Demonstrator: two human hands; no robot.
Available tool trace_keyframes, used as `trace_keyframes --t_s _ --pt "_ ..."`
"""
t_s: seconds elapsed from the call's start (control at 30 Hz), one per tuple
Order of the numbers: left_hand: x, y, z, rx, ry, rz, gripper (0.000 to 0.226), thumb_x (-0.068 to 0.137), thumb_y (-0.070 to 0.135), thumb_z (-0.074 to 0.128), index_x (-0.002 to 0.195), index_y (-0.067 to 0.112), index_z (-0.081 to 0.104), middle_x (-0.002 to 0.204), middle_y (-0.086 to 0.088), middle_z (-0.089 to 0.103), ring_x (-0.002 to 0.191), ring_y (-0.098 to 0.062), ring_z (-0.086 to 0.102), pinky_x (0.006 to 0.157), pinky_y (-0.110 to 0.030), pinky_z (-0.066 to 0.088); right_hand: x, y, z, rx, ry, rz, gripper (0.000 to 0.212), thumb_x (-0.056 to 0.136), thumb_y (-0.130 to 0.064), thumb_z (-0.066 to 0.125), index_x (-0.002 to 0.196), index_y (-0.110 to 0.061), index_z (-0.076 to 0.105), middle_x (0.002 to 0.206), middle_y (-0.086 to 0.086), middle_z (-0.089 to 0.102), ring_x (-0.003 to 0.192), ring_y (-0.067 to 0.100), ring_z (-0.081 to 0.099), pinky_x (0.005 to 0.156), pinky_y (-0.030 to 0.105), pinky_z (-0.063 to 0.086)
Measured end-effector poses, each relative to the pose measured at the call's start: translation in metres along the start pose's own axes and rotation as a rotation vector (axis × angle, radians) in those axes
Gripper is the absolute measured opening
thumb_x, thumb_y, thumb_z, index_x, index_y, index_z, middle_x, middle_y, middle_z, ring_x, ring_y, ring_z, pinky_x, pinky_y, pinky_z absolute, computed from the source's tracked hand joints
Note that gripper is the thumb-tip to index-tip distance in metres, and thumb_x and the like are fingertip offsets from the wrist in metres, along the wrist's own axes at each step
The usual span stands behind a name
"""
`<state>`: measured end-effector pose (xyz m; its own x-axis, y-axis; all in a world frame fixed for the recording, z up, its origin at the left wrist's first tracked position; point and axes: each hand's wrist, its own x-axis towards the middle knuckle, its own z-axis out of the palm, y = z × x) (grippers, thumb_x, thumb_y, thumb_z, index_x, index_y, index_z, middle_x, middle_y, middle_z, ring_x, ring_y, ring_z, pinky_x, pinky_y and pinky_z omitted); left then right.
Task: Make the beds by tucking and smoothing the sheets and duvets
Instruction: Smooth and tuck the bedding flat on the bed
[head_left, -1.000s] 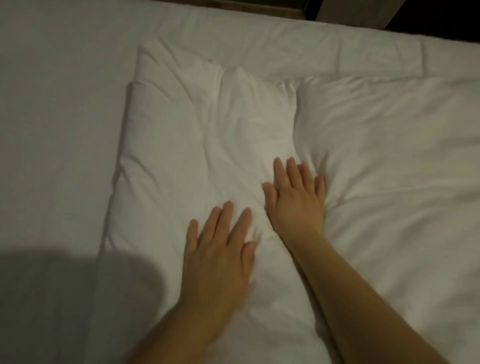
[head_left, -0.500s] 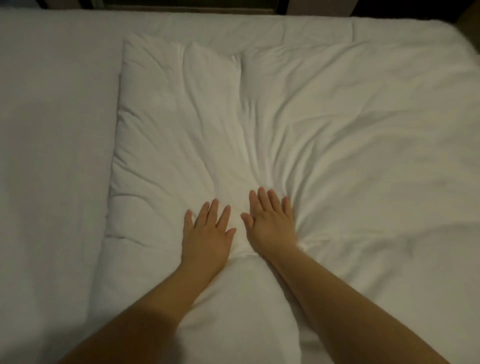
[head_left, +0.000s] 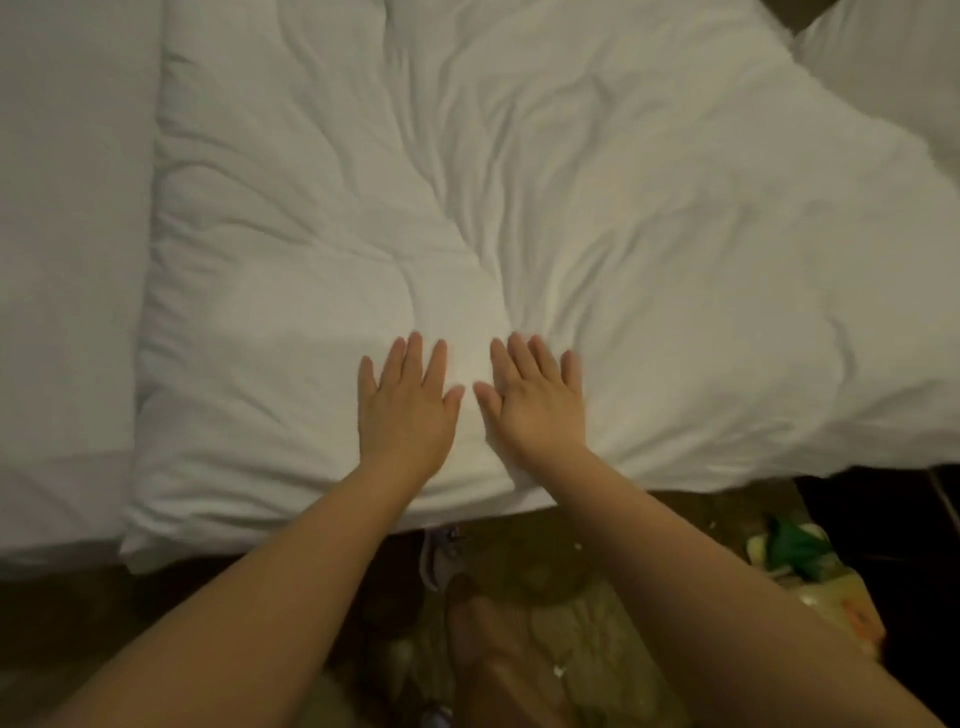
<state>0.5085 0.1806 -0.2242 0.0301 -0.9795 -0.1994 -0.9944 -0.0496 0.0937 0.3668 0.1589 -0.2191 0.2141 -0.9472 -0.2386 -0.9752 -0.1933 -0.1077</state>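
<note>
A thick white duvet (head_left: 597, 218) lies wrinkled across the bed, its creases fanning out from in front of my hands. My left hand (head_left: 405, 410) presses flat on it with fingers straight and spread, close to the duvet's near edge. My right hand (head_left: 537, 402) lies flat beside it, a small gap between the thumbs. A smooth white sheet (head_left: 67, 260) shows on the mattress to the left of the duvet's folded edge.
A second white bed or pillow corner (head_left: 893, 67) shows at the top right. Below the bed edge is dark floor with a patterned rug (head_left: 561, 634), a shoe (head_left: 436, 556), and a green and yellow packet (head_left: 810, 566) at right.
Both hands have slid back along the duvet toward its near edge, staying flat. The view has tipped down, so the bed's near edge and the floor now show.
</note>
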Motion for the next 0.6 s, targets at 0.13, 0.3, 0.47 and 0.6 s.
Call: trace_keyframes --t_s 0.13,0.3,0.47,0.6 --pt "-0.07 0.016 0.015 0.077 -0.078 0.047 0.062 0.099 0.05 0.014 0.15 0.024 -0.008 0.159 -0.003 -0.008 0.145 -0.021 -0.007 0.114 -0.048 -0.003 -0.076 0.038 0.015 -0.053 -0.083 -0.025 0.062 0.099 -0.055 0.008 0.153 -0.026 -0.003 0.161 -0.003 -0.006 0.147 0.018 -0.01 0.114 0.046 -0.013" --pt "-0.096 0.041 0.022 0.083 -0.029 0.162 0.069 0.096 0.056 0.023 0.149 0.028 -0.011 0.158 -0.006 -0.012 0.145 -0.024 -0.009 0.113 -0.052 -0.003 -0.119 0.092 0.025 -0.078 -0.047 0.005 0.071 0.09 -0.067 0.002 0.152 -0.033 -0.004 0.161 -0.005 -0.006 0.147 0.02 -0.007 0.113 0.046 -0.011" --pt "-0.1 0.079 0.047 0.102 -0.006 0.312 0.074 0.094 0.057 0.034 0.15 0.028 -0.005 0.158 -0.007 -0.01 0.145 -0.025 -0.008 0.112 -0.052 -0.005 -0.133 0.13 0.042 -0.029 -0.043 0.036 0.07 0.095 -0.063 0.021 0.15 -0.034 -0.01 0.16 -0.004 -0.009 0.147 0.019 -0.008 0.115 0.048 -0.008" --pt "-0.088 0.112 0.06 0.093 0.031 0.319 0.078 0.092 0.053 0.044 0.151 0.026 0.0 0.158 -0.007 -0.008 0.146 -0.025 -0.005 0.112 -0.052 -0.003 -0.145 0.158 0.061 0.07 -0.028 0.033 0.071 0.096 -0.06 0.027 0.15 -0.034 -0.009 0.161 -0.004 -0.006 0.147 0.02 -0.005 0.116 0.047 -0.005"
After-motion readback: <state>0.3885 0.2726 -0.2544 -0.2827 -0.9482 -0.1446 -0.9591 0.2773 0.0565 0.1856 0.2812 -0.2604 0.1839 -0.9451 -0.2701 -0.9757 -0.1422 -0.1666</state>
